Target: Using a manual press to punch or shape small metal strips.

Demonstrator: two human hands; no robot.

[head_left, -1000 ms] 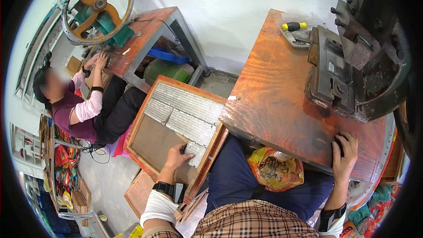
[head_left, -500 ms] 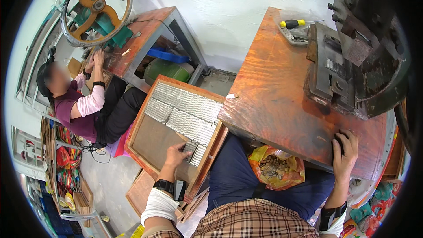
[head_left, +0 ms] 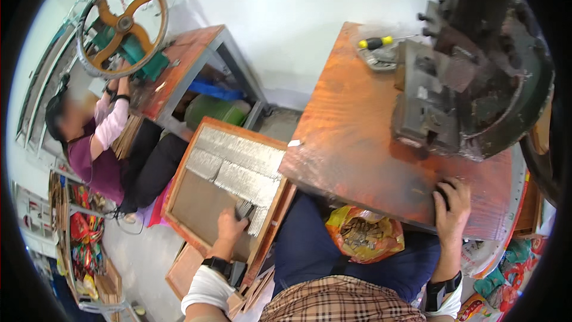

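My left hand (head_left: 230,226) is closed over the lower part of a shallow wooden tray (head_left: 171,206). Its thumb and fingers pinch a short dark grey block of small metal pieces (head_left: 243,207), slightly tilted; motion blurs the grip. Tight rows of small silvery metal pieces (head_left: 247,182) fill the tray's far and right parts, while its brown base shows on the left. My right hand (head_left: 454,206) lies on the near edge of the orange-brown worktable (head_left: 351,119), fingers apart and holding nothing.
A dark metal press (head_left: 465,95) stands on the worktable's right, beside a yellow-black screwdriver (head_left: 375,43). Across my lap sits a yellow-red bag (head_left: 390,241) with metal pieces inside. At left, another person (head_left: 98,155) works at a bench with a large handwheel (head_left: 124,22).
My left hand has drawn slightly back and to the left, and the dark metal pieces at its fingers now sit tilted. The whole view has shifted a little. My right hand stays on the table edge.
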